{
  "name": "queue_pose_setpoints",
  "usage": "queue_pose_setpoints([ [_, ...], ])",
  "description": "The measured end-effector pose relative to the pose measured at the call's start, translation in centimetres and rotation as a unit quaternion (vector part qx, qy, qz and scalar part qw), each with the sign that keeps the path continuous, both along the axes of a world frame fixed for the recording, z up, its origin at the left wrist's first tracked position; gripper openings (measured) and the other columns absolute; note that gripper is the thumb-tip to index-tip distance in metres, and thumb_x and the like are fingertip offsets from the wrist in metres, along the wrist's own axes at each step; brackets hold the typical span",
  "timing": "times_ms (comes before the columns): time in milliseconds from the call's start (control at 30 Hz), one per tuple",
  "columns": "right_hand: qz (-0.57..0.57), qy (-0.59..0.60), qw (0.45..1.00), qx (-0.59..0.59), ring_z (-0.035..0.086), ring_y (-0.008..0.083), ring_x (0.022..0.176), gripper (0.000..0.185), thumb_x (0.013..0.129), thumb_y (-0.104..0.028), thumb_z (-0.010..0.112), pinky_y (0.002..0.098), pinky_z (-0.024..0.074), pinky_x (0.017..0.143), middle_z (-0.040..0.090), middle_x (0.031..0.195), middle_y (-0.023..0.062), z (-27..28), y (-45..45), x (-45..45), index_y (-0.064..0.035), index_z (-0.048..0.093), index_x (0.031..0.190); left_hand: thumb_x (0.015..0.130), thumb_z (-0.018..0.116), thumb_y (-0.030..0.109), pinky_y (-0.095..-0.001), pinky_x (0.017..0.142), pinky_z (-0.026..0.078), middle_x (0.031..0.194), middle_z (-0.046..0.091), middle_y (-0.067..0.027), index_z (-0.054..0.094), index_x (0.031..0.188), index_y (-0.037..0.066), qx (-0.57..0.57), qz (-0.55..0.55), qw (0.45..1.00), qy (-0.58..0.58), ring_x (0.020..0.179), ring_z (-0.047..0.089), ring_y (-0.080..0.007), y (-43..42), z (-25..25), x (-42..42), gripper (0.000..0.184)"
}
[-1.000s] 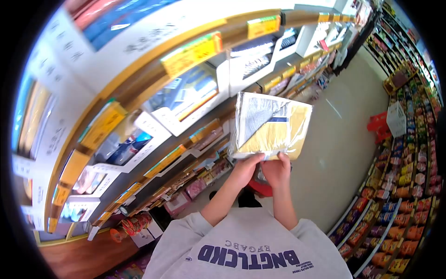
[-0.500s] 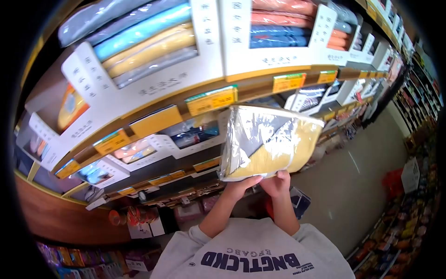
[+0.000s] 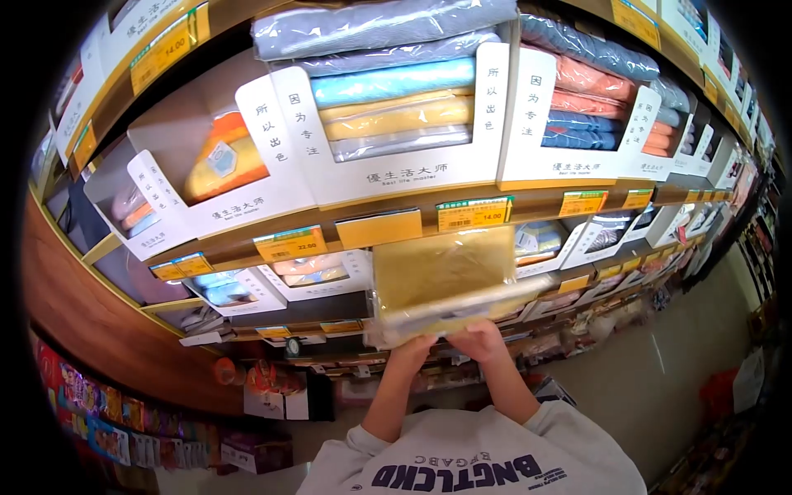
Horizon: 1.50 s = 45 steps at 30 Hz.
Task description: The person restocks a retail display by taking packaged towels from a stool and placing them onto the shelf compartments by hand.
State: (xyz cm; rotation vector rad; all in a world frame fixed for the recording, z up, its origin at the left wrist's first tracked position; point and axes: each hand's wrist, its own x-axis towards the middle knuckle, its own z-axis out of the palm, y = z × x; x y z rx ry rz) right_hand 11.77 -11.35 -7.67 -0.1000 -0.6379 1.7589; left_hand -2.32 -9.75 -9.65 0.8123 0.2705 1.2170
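A clear-wrapped yellow package (image 3: pixel 445 272) is held up in front of the shelves, its lower edge towards me and slightly blurred. My left hand (image 3: pixel 415 348) grips that edge on the left, and my right hand (image 3: pixel 478 340) grips it a little further right. The fingers of both hands are partly hidden at the package. Behind and above it, a white display box (image 3: pixel 396 175) holds folded, wrapped cloths (image 3: pixel 400 107) in grey, blue and yellow. Another white box (image 3: pixel 569 169) to its right holds wrapped cloths in coral and blue.
Orange price tags (image 3: pixel 474 213) line the shelf edge. Lower shelves hold more boxes (image 3: pixel 322 276). A wooden end panel (image 3: pixel 99 318) curves down at the left, with hanging snack packets (image 3: pixel 115 404) below. At the right are the floor (image 3: pixel 652 363) and a red object (image 3: pixel 719 394).
The view has turned towards the shelves, bringing the stacked cloths to the centre. The package has tilted, its grey-and-white patterned face giving way to plain yellow. Both hands still hold it.
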Motion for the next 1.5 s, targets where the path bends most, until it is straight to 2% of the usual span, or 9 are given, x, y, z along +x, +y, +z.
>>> queue_pose_setpoints([
  [67, -0.012, -0.015, 1.000, -0.012, 0.042, 0.0210, 0.110, 0.048, 0.072, -0.015, 0.053, 0.0348, 0.0294, 0.094, 0.049, 0.116, 0.0075, 0.4, 0.8, -0.9, -0.0047, 0.041, 0.118, 0.073, 0.055, 0.012, -0.0359, 0.095, 0.028, 0.117, 0.046, -0.0052, 0.042, 0.117, 0.006, 0.059, -0.005, 0.998, -0.022, 0.112, 0.040, -0.0203, 1.1, -0.6, -0.2, 0.047],
  [167, -0.003, -0.016, 0.997, -0.079, 0.045, 0.0181, 0.104, 0.038, 0.079, -0.017, 0.051, 0.0334, 0.0352, 0.085, 0.050, 0.112, 0.0050, 0.7, 1.4, -1.5, -0.0074, 0.043, 0.114, 0.078, 0.052, 0.017, -0.0351, 0.089, 0.032, 0.115, 0.047, -0.0047, 0.042, 0.117, 0.005, -0.037, 0.031, 0.998, -0.041, 0.107, 0.043, -0.0189, 1.1, 1.1, -0.2, 0.042],
  [267, -0.023, -0.025, 0.991, -0.129, 0.043, 0.0199, 0.107, 0.045, 0.076, -0.019, 0.054, 0.0354, 0.0358, 0.086, 0.046, 0.117, 0.0057, 1.1, 1.2, -1.7, -0.0098, 0.039, 0.118, 0.080, 0.052, 0.020, -0.0346, 0.087, 0.034, 0.114, 0.048, -0.0048, 0.042, 0.116, 0.005, -0.084, 0.051, 0.994, -0.039, 0.106, 0.044, -0.0188, 1.4, 0.8, 0.2, 0.041],
  [667, -0.084, -0.056, 0.994, -0.032, 0.048, 0.0186, 0.103, 0.037, 0.090, -0.029, 0.038, 0.0337, 0.0396, 0.082, 0.049, 0.113, 0.0070, 7.8, 2.5, -1.9, -0.0079, 0.036, 0.119, 0.086, 0.045, 0.026, -0.0312, 0.084, 0.036, 0.111, 0.051, -0.0070, 0.041, 0.116, 0.004, -0.075, 0.087, 0.993, -0.022, 0.101, 0.048, -0.0176, 3.9, 8.7, 1.1, 0.037],
  [800, -0.095, -0.065, 0.990, -0.084, 0.050, 0.0190, 0.097, 0.038, 0.090, -0.033, 0.037, 0.0319, 0.0422, 0.084, 0.050, 0.107, 0.0099, 10.2, 4.6, -1.7, -0.0040, 0.037, 0.116, 0.085, 0.049, 0.023, -0.0311, 0.084, 0.037, 0.109, 0.051, -0.0067, 0.043, 0.113, 0.003, -0.072, 0.042, 0.996, -0.021, 0.101, 0.049, -0.0165, 5.6, 10.6, 0.5, 0.035],
  [867, -0.106, -0.052, 0.988, -0.100, 0.051, 0.0190, 0.095, 0.036, 0.090, -0.031, 0.038, 0.0315, 0.0434, 0.085, 0.052, 0.102, 0.0110, 10.2, 5.8, -1.6, -0.0018, 0.040, 0.111, 0.084, 0.052, 0.024, -0.0310, 0.086, 0.037, 0.108, 0.051, -0.0076, 0.045, 0.111, 0.001, -0.021, 0.006, 0.997, 0.069, 0.101, 0.048, -0.0150, 6.4, 10.5, 0.4, 0.036],
  [1100, -0.112, -0.053, 0.988, -0.092, 0.055, 0.0203, 0.090, 0.026, 0.089, -0.019, 0.041, 0.0303, 0.0463, 0.083, 0.054, 0.095, 0.0152, 9.6, 6.3, -1.4, 0.0033, 0.044, 0.101, 0.083, 0.054, 0.030, -0.0301, 0.086, 0.038, 0.105, 0.052, -0.0082, 0.047, 0.109, -0.002, -0.016, 0.063, 0.987, 0.149, 0.101, 0.048, -0.0143, 7.1, 9.4, 0.7, 0.042],
  [1333, -0.166, -0.152, 0.972, -0.072, 0.061, 0.0218, 0.070, 0.024, 0.088, -0.017, 0.042, 0.0288, 0.0533, 0.062, 0.059, 0.083, 0.0167, 9.0, 8.2, -1.0, 0.0051, 0.047, 0.096, 0.085, 0.049, 0.033, -0.0253, 0.070, 0.048, 0.094, 0.056, -0.0086, 0.049, 0.104, -0.001, -0.037, 0.088, 0.967, 0.238, 0.083, 0.058, -0.0129, 8.4, 11.0, 1.5, 0.039],
  [1500, -0.181, -0.258, 0.943, -0.110, 0.054, 0.0132, 0.052, 0.028, 0.088, -0.025, 0.043, 0.0233, 0.0410, 0.045, 0.057, 0.061, 0.0048, 8.6, 8.6, -1.0, -0.0014, 0.056, 0.080, 0.086, 0.045, 0.036, -0.0229, 0.060, 0.049, 0.080, 0.058, -0.0068, 0.053, 0.096, 0.000, -0.071, 0.125, 0.961, 0.238, 0.070, 0.059, -0.0126, 9.3, 9.2, 2.6, 0.038],
])
